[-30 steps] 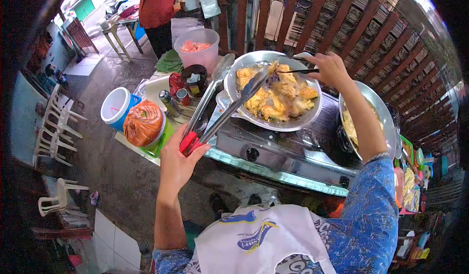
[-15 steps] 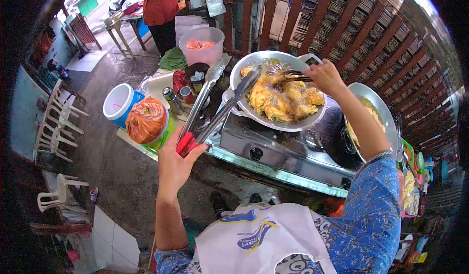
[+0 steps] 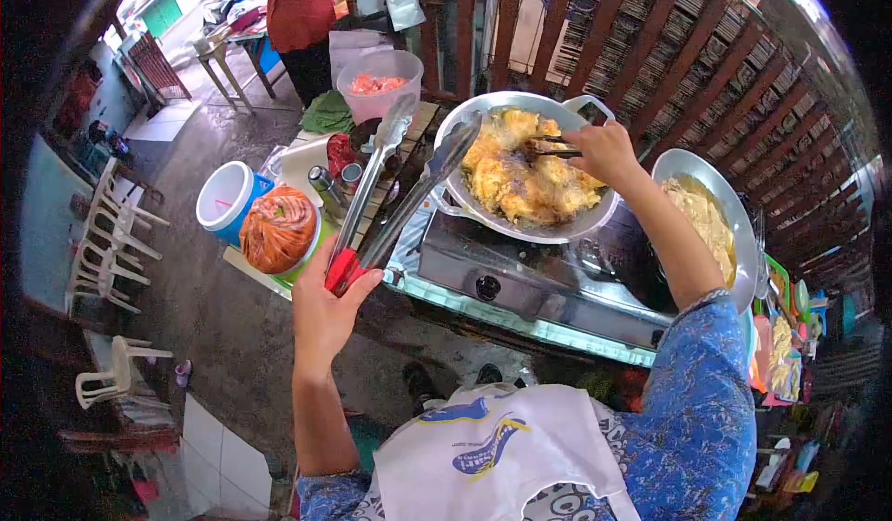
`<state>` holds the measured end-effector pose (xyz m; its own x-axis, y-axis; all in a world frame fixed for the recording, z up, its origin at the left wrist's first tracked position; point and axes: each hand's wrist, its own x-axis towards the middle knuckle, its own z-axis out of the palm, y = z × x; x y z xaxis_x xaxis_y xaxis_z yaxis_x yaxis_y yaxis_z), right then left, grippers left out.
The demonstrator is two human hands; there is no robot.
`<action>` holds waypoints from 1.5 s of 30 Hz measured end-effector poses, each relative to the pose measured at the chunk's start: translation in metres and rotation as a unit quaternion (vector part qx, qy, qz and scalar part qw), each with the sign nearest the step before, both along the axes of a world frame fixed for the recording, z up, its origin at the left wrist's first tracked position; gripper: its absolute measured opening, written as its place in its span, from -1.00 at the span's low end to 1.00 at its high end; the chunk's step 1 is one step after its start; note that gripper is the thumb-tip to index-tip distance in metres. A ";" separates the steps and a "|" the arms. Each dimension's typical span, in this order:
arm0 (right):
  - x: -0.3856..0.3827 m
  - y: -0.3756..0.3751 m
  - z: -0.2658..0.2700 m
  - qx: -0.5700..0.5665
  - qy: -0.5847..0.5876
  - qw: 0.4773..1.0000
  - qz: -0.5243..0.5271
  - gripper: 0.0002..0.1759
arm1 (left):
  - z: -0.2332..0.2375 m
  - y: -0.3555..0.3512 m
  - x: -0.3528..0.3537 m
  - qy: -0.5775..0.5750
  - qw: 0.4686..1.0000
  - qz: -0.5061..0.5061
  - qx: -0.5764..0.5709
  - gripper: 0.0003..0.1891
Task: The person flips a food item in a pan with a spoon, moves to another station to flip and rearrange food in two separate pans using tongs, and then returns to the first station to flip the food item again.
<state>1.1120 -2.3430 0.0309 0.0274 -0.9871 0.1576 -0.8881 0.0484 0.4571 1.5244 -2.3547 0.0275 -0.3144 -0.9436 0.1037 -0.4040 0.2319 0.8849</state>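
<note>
My left hand (image 3: 325, 309) is closed round the red grips of metal tongs (image 3: 406, 214), whose jaws are spread apart and point up toward the frying pan (image 3: 450, 179). One jaw tip overlaps the pan's left rim in view. Golden battered pieces (image 3: 569, 191) fry in bubbling oil there. My right hand (image 3: 604, 155) is over the pan's right side, fingers wrapped round a dark, thin utensil (image 3: 556, 148). Two dark prongs of it reach into the food; its grip end is hidden in the hand. The pan sits on a gas stove (image 3: 539, 284).
A second pan (image 3: 743, 242) with pale food in oil stands at the right. On the left are a blue-and-white tub (image 3: 226, 193), a bag of orange food (image 3: 279, 228) and a pink bucket (image 3: 379, 103). A slatted fence (image 3: 595, 33) rises behind; a person in red (image 3: 302, 10) stands beyond.
The tongs in my left hand have shifted slightly left, their jaws spread. My right hand has moved slightly left and down over the pan with the dark utensil. The view has shifted a little.
</note>
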 end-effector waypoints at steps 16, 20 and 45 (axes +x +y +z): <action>-0.012 0.058 0.036 0.003 -0.117 0.984 -0.134 -0.44 | -0.003 0.000 -0.004 0.010 0.999 0.007 -0.037 -0.43; -0.007 0.067 0.048 0.018 -0.106 0.984 -0.141 -0.43 | -0.003 -0.001 -0.003 0.000 0.999 0.005 -0.050 -0.43; -0.012 0.038 0.026 -0.052 -0.120 0.986 -0.101 -0.35 | 0.000 -0.007 0.001 -0.017 0.998 0.006 -0.065 -0.46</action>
<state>1.0999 -2.3049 0.0570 -0.2190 -0.9468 0.2359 -0.9376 0.2712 0.2177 1.5259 -2.3613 0.0271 -0.3089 -0.9266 0.2146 -0.4373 0.3388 0.8331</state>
